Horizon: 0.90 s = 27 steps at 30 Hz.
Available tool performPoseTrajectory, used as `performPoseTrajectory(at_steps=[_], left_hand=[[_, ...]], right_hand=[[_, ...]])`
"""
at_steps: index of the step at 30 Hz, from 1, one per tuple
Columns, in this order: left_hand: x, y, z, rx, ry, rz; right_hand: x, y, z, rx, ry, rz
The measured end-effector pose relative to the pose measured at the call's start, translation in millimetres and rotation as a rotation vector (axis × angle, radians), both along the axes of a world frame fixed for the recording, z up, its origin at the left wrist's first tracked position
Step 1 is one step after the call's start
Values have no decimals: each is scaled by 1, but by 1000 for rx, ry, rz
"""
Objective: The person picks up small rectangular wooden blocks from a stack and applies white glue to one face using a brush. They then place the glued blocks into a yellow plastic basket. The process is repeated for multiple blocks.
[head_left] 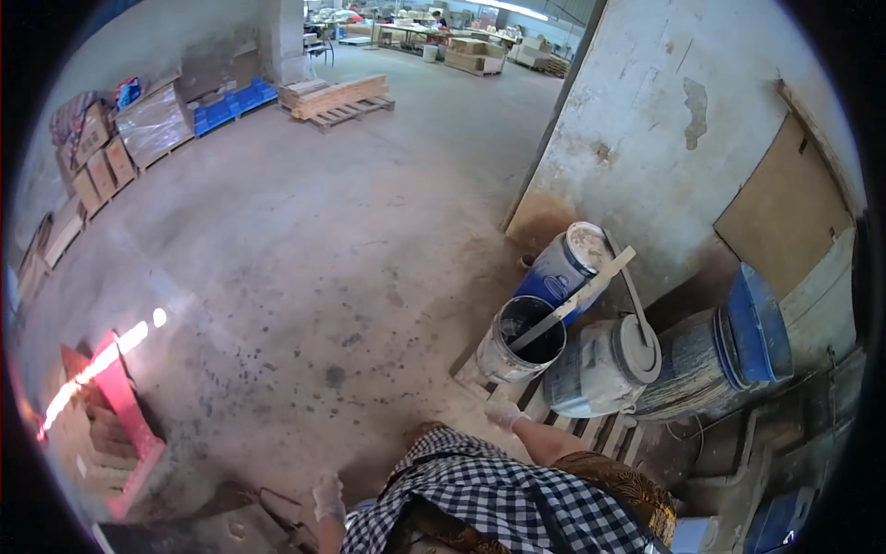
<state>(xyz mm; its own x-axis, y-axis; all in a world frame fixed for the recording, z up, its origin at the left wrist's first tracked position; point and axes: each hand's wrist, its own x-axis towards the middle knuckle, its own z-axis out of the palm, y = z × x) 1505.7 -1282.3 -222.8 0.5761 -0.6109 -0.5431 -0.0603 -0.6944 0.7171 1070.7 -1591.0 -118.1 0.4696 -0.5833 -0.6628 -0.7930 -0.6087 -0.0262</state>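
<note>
My left hand [328, 499], in a thin whitish glove, hangs at the lower edge beside my black-and-white checked apron [489, 489]. Its fingers are loosely bent, with nothing seen in them. On the other side, my right hand [505, 415], gloved the same way, is low over the floor near a wooden pallet [558, 423]. It looks open, and I see nothing held in it. Nearest to it is a stained white bucket [494, 360] with a dark inside. A long wooden stick [591, 294] leans in that bucket.
Behind the bucket stands a blue drum [551, 277]. Right of it are a lidded pale drum [591, 374], a streaked barrel [688, 369] and a blue tub [759, 323]. A red frame [129, 406] stands left. Boards lie on a far pallet [355, 113]; wrapped cartons [152, 125] line the wall.
</note>
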Motion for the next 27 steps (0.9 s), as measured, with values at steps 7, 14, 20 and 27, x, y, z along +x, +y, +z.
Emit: performPoseTrajectory(at_steps=[7, 14, 20, 27], left_hand=[[95, -110, 64, -161, 425, 478], [202, -113, 37, 197, 314, 496], [286, -125, 38, 174, 316, 696], [388, -142, 107, -479, 144, 997]], right_hand=[[130, -66, -137, 10, -280, -115], [416, -199, -2, 168, -198, 91], [618, -274, 12, 217, -290, 5], [748, -248, -54, 872, -517, -537]])
